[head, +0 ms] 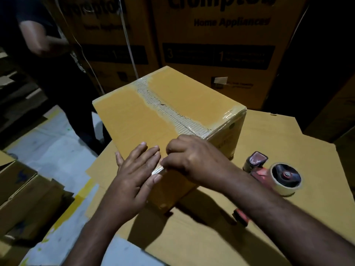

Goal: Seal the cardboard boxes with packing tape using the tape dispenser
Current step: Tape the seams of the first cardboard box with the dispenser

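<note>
Cardboard box [146, 112]: my left hand [132, 169] presses it, fingers straight; right hand [194, 156] fingers pinch tape [158, 171] (tape dispenser [269, 173] just right of them).

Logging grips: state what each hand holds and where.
Right hand pinches the tape at the near top edge of the box. Left hand presses flat beside it, holding nothing.

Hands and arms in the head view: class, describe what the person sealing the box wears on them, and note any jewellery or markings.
The left hand and right hand are bare, with no gloves. The left forearm and right forearm are bare to the frame's edge; no sleeve shows. No ring, watch, bracelet or marking shows. The visible fingernails are short.
</note>
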